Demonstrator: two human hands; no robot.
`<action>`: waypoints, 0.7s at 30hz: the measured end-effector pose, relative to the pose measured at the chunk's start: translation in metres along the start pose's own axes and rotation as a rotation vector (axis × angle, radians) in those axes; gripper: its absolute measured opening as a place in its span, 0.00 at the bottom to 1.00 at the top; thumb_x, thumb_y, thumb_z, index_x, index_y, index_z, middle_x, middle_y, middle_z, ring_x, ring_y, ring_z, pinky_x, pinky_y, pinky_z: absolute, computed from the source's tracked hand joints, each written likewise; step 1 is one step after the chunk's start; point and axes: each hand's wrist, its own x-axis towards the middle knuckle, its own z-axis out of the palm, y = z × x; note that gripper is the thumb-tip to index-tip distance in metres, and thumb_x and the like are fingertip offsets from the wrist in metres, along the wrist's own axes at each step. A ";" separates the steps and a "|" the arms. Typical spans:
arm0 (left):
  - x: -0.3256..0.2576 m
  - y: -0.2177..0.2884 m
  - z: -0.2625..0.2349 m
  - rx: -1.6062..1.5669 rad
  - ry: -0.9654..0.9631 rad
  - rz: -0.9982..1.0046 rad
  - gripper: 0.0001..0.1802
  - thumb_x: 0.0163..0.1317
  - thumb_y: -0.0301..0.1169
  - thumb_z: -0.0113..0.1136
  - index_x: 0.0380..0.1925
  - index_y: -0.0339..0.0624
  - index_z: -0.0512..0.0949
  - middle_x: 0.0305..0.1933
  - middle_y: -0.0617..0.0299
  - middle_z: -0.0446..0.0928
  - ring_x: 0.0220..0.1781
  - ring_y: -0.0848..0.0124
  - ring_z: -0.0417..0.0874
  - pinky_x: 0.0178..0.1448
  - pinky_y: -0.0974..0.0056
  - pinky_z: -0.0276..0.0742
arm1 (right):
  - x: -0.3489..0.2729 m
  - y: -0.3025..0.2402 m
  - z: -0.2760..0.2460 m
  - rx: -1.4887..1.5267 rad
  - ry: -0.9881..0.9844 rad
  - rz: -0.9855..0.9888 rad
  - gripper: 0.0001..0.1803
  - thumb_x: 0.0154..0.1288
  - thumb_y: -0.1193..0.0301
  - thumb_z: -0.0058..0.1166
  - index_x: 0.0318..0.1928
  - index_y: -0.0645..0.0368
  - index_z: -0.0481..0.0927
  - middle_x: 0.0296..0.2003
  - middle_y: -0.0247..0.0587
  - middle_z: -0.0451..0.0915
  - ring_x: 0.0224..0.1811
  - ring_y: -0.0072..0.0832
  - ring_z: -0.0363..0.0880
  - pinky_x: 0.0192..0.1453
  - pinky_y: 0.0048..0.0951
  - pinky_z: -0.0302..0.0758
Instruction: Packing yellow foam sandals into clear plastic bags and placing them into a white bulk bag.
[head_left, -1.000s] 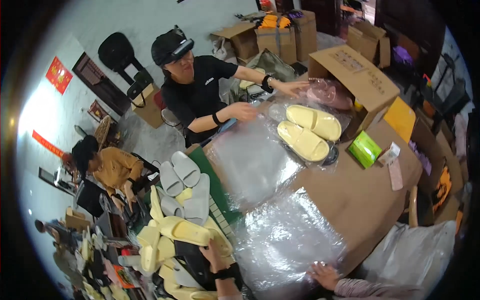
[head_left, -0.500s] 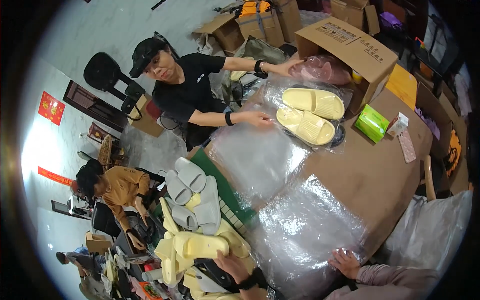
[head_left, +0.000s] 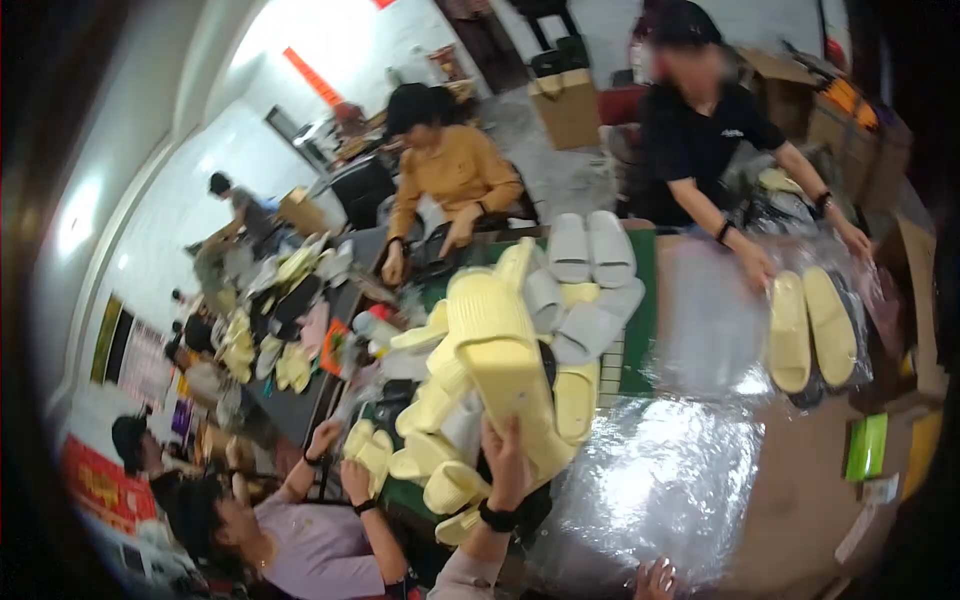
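Observation:
My left hand point(head_left: 508, 468) grips the heel end of a pale yellow slide slipper point(head_left: 505, 385) and holds it upright, toe pointing away, above a heap of slippers. Whether a second slipper is held behind it, I cannot tell. More yellow slippers point(head_left: 430, 405) and several grey slippers point(head_left: 590, 250) lie around it on a green mat point(head_left: 640, 300). At the lower edge my right hand point(head_left: 656, 580) rests with fingers apart by the front edge of a stack of clear plastic bags point(head_left: 650, 480); only part of it shows.
Across the table a person in black point(head_left: 700, 150) handles plastic beside a pair of yellow slippers point(head_left: 808, 330). A person in orange point(head_left: 450, 170) works at the far left, another in lilac point(head_left: 320, 540) at near left. A green pack point(head_left: 866, 447) lies at right.
The view has swung left. My left hand has raised a yellow slipper from the heap. My right hand stays by the plastic bags, now lower in view.

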 end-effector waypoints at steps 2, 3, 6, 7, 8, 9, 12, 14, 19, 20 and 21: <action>-0.002 0.009 -0.010 0.069 -0.028 0.106 0.13 0.67 0.31 0.50 0.48 0.38 0.67 0.42 0.62 0.73 0.43 0.74 0.73 0.47 0.70 0.70 | 0.004 -0.013 -0.026 -0.064 -0.048 -0.038 0.30 0.67 0.69 0.34 0.68 0.57 0.48 0.67 0.57 0.49 0.68 0.56 0.49 0.67 0.51 0.53; -0.009 0.011 -0.009 0.174 -0.070 0.196 0.14 0.67 0.32 0.50 0.48 0.37 0.67 0.42 0.62 0.73 0.43 0.75 0.73 0.47 0.71 0.69 | 0.001 -0.017 -0.037 -0.108 -0.094 -0.013 0.29 0.67 0.70 0.33 0.68 0.60 0.48 0.67 0.58 0.49 0.68 0.55 0.50 0.68 0.50 0.53; -0.023 -0.040 -0.055 0.291 -0.109 0.274 0.16 0.65 0.29 0.52 0.50 0.36 0.67 0.46 0.64 0.72 0.43 0.77 0.72 0.45 0.73 0.68 | -0.001 -0.010 -0.017 -0.192 -0.058 -0.027 0.30 0.66 0.70 0.35 0.68 0.61 0.48 0.67 0.57 0.50 0.68 0.53 0.50 0.68 0.49 0.54; -0.030 -0.079 -0.077 0.304 -0.109 0.244 0.19 0.63 0.25 0.54 0.53 0.36 0.66 0.50 0.65 0.71 0.43 0.78 0.72 0.44 0.74 0.67 | -0.003 -0.004 -0.003 -0.252 -0.022 -0.045 0.31 0.66 0.71 0.35 0.68 0.59 0.47 0.67 0.56 0.50 0.68 0.52 0.50 0.68 0.49 0.54; -0.054 -0.081 -0.072 0.447 -0.240 0.269 0.19 0.65 0.28 0.52 0.54 0.37 0.66 0.50 0.63 0.72 0.44 0.76 0.73 0.45 0.72 0.69 | -0.005 -0.008 -0.008 -0.231 -0.009 0.049 0.31 0.66 0.71 0.35 0.68 0.59 0.47 0.67 0.56 0.50 0.68 0.52 0.50 0.68 0.49 0.54; -0.076 -0.066 -0.063 0.587 -0.376 0.318 0.19 0.66 0.31 0.50 0.55 0.37 0.65 0.51 0.61 0.72 0.46 0.73 0.74 0.46 0.70 0.70 | -0.001 -0.014 -0.026 -0.189 -0.078 0.056 0.30 0.65 0.71 0.34 0.68 0.58 0.50 0.67 0.54 0.51 0.69 0.52 0.50 0.68 0.49 0.54; -0.069 -0.054 -0.013 0.410 -0.637 0.198 0.20 0.65 0.31 0.51 0.55 0.36 0.64 0.51 0.59 0.72 0.48 0.72 0.74 0.48 0.69 0.70 | 0.004 -0.019 -0.031 -0.099 -0.093 0.078 0.27 0.65 0.71 0.34 0.66 0.56 0.55 0.68 0.51 0.51 0.69 0.51 0.49 0.67 0.50 0.54; -0.077 -0.048 0.012 0.298 -0.799 0.048 0.21 0.64 0.31 0.52 0.56 0.36 0.64 0.52 0.57 0.71 0.49 0.71 0.73 0.51 0.68 0.69 | 0.004 -0.018 -0.029 -0.044 -0.006 0.032 0.25 0.66 0.70 0.35 0.63 0.57 0.62 0.66 0.52 0.55 0.67 0.50 0.53 0.66 0.50 0.55; -0.123 -0.015 0.023 0.151 -1.019 -0.364 0.25 0.61 0.31 0.54 0.57 0.35 0.63 0.54 0.53 0.70 0.54 0.69 0.71 0.56 0.65 0.68 | -0.007 0.018 0.070 0.276 0.122 0.006 0.26 0.64 0.68 0.44 0.62 0.60 0.62 0.62 0.53 0.62 0.62 0.48 0.61 0.63 0.43 0.60; -0.152 -0.020 0.006 0.141 -1.028 -0.441 0.25 0.61 0.31 0.55 0.57 0.34 0.62 0.54 0.53 0.70 0.55 0.68 0.71 0.57 0.65 0.68 | -0.001 0.008 0.064 0.295 0.120 0.014 0.26 0.64 0.68 0.44 0.62 0.60 0.62 0.62 0.53 0.62 0.62 0.48 0.61 0.63 0.43 0.60; -0.184 -0.026 -0.014 0.132 -1.030 -0.516 0.26 0.60 0.31 0.55 0.57 0.34 0.62 0.55 0.52 0.70 0.56 0.67 0.70 0.58 0.64 0.68 | 0.009 0.002 0.057 0.336 0.288 0.034 0.25 0.62 0.64 0.44 0.60 0.54 0.66 0.61 0.49 0.63 0.64 0.44 0.58 0.63 0.51 0.57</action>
